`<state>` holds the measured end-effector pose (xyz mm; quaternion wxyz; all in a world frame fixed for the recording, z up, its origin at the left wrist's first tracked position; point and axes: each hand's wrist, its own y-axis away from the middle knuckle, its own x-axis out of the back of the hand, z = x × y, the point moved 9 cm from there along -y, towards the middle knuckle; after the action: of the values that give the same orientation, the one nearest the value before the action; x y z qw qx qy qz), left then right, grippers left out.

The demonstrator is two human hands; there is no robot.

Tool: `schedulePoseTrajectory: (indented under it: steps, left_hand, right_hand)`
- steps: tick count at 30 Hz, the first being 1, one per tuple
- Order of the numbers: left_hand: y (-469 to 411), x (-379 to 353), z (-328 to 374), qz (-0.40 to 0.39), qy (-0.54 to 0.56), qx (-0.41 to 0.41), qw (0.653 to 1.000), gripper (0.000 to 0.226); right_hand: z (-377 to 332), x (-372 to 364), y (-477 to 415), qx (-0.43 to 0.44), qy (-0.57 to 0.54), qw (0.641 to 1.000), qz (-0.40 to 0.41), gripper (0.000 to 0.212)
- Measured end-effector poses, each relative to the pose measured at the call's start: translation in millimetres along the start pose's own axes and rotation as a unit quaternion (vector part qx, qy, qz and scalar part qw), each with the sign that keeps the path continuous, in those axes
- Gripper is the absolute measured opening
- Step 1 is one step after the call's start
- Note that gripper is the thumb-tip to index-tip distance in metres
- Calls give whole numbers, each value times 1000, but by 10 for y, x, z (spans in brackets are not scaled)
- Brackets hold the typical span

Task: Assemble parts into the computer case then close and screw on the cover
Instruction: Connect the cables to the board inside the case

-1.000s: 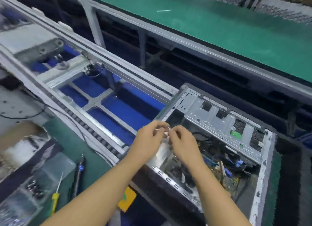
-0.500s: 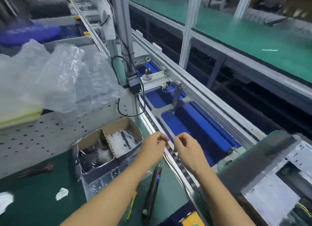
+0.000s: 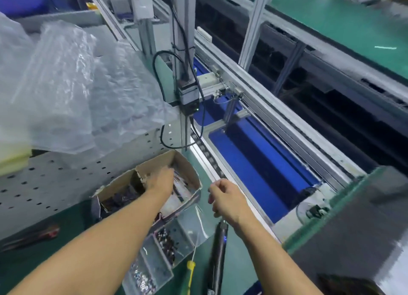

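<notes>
Left hand [image 3: 162, 181] has parted from the right hand [image 3: 227, 201] and gone into the cardboard box [image 3: 189, 169].
Its fingers are buried among small dark parts in the right compartment, so I cannot tell whether they grip anything. The right fingers hang curled just right of the box, thumb by forefinger, and I cannot tell if they pinch anything. An electric screwdriver [image 3: 217, 257] lies on the desk below them. The computer case [image 3: 353, 239] sits well to their right, blurred. The parts look light and slippery, best pinched singly at the fingertips; the case looks stiff and heavy, best held by its frame edges.
</notes>
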<state>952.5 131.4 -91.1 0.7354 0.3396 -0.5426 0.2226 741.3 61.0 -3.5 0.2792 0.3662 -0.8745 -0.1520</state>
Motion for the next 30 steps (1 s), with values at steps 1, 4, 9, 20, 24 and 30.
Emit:
schedulePoseTrajectory:
  steps: [1,4,9,20,24,30]
  left_hand:
    - [-89,-42,58,-5,-36,-27,999,33]
    - [-311,-122,131,2,-72,-70,995,34]
    - [-475,-167,12,-17,-75,-36,996,27]
    - [-489,-227,34,22,-117,-92,989,16]
    - [-353,-54,47,30,51,-89,994,9]
    - [163,191,58,47,136,3,990,12]
  right_hand:
    - [4,-20,-35,-4,-1,1000,-2,18]
    - [7,-90,-111,-11,-3,1000,-9,19]
    - [58,-213,-122,-18,-31,999,-14,21]
    - [308,-232,-118,-43,-57,997,-15,19]
    - [242,-196,-82,-32,-66,997,-13,20]
    - [92,-44,76,-19,-84,996,-10,20]
